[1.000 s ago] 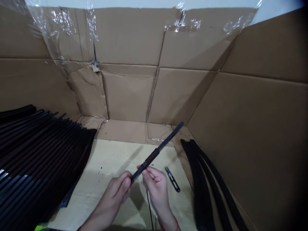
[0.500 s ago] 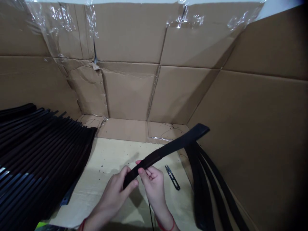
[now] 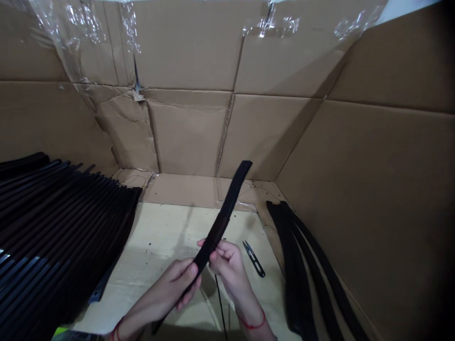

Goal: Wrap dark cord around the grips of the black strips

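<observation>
Both of my hands grip one long black flat strip [image 3: 227, 208] above a pale wooden tabletop [image 3: 159, 246]. My left hand [image 3: 177, 284] is wrapped around its lower part, thumb on top. My right hand [image 3: 227, 260] pinches the strip a little higher up. The strip's free end points up and away toward the cardboard back wall. Its near end runs down past my left wrist. A thin black thread [image 3: 220, 303] hangs below my right hand.
A large stack of similar black strips [image 3: 60, 227] fills the left side. A few curved black strips [image 3: 305, 265] lie along the right cardboard wall. Small black thread snips [image 3: 254, 258] rest on the tabletop right of my hands. Taped cardboard walls [image 3: 192, 128] enclose the space.
The strip's far end has swung left and upward, from pointing right toward the side wall to pointing at the back wall. My left hand has slid lower along it.
</observation>
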The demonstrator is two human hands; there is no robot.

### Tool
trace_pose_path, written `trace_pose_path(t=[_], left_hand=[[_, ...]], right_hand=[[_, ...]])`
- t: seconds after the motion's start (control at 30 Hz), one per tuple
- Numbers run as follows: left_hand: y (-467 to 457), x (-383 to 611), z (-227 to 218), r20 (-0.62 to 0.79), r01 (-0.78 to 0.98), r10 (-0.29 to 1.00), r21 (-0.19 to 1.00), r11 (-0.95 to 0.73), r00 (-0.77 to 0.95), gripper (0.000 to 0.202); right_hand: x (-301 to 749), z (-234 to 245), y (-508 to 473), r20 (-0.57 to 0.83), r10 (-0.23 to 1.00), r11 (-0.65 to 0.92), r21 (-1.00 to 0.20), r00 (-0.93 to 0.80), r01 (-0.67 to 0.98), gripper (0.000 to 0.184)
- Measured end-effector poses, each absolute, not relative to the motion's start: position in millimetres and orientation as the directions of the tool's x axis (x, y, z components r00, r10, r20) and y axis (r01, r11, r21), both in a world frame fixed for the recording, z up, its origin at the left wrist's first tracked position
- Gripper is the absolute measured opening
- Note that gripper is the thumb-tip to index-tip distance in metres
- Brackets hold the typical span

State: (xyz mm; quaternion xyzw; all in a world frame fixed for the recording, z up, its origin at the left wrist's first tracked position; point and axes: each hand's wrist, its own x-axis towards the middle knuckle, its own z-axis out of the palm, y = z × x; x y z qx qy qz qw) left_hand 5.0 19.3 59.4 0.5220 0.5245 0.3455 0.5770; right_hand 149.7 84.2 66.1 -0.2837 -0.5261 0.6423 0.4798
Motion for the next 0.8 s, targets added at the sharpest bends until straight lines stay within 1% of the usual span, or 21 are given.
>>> trace_pose_path(t=[0.07,0.1,0.13,0.17,0.2,0.27,0.3,0.33,0.4,0.43,0.47,0.5,0.57,0.6,0.63,0.7,0.73,0.77,0.8], left_hand=[[19,5,62,-0.099,0.261,0.991,0.963,0.073,0.091,0.046],[18,4,63,-0.035,0.307,0.998,0.952,0.017,0.052,0.043],[18,3,63,-0.006,0.318,0.999,0.948,-0.009,0.047,0.041],[18,2,63,-0.017,0.284,0.997,0.959,-0.004,0.071,0.043],[18,1,62,-0.057,0.211,0.991,0.977,0.03,0.122,0.046],[19,0,60,-0.158,0.042,0.959,0.987,0.152,0.236,0.056],[21,1,58,-0.185,0.001,0.947,0.982,0.191,0.262,0.058],[22,2,57,-0.182,0.01,0.954,0.983,0.185,0.24,0.058],[26,6,55,-0.085,0.149,0.995,0.986,0.075,0.062,0.053],[28,8,54,-0.026,0.225,0.999,0.974,0.032,-0.033,0.05],[29,9,54,-0.001,0.262,0.996,0.965,0.025,-0.09,0.049],[30,9,53,-0.028,0.25,0.995,0.967,0.051,-0.096,0.05],[31,8,54,-0.154,0.159,0.988,0.976,0.152,0.002,0.056],[31,7,56,-0.181,0.143,0.982,0.974,0.173,0.047,0.057],[31,6,58,-0.169,0.172,0.984,0.973,0.157,0.054,0.056],[29,5,62,-0.062,0.337,0.997,0.939,0.073,-0.042,0.048],[29,4,64,-0.005,0.418,0.996,0.908,0.042,-0.088,0.044],[28,3,65,0.018,0.455,0.996,0.89,0.025,-0.091,0.041],[28,2,66,-0.008,0.437,0.999,0.899,0.027,-0.045,0.041]], right_hand=[[149,65,83,0.16,0.944,0.06,-0.943,-0.288,-0.327,0.042],[149,65,83,0.166,0.954,0.08,-0.944,-0.249,-0.321,0.04],[148,65,82,0.165,0.957,0.085,-0.946,-0.238,-0.314,0.039],[148,66,81,0.158,0.954,0.073,-0.947,-0.255,-0.312,0.038],[148,67,80,0.148,0.944,0.05,-0.948,-0.295,-0.315,0.037],[146,69,79,0.151,0.921,0.03,-0.946,-0.36,-0.322,0.036],[145,69,78,0.161,0.924,0.046,-0.948,-0.348,-0.315,0.035],[143,69,78,0.172,0.939,0.079,-0.951,-0.299,-0.3,0.034],[140,67,77,0.197,0.97,0.156,-0.955,-0.145,-0.253,0.032],[138,66,78,0.2,0.975,0.173,-0.956,-0.097,-0.239,0.033],[138,64,78,0.191,0.976,0.163,-0.956,-0.099,-0.243,0.036],[138,63,79,0.174,0.973,0.131,-0.956,-0.15,-0.261,0.04],[138,61,80,0.136,0.948,0.053,-0.958,-0.286,-0.282,0.048],[139,61,80,0.125,0.942,0.036,-0.96,-0.31,-0.279,0.05],[139,61,80,0.125,0.949,0.044,-0.962,-0.289,-0.271,0.051],[140,62,80,0.132,0.973,0.082,-0.965,-0.19,-0.249,0.046],[140,62,80,0.129,0.977,0.083,-0.963,-0.169,-0.255,0.045],[141,62,81,0.118,0.974,0.062,-0.96,-0.193,-0.274,0.045],[141,62,81,0.103,0.962,0.025,-0.955,-0.251,-0.296,0.045]])
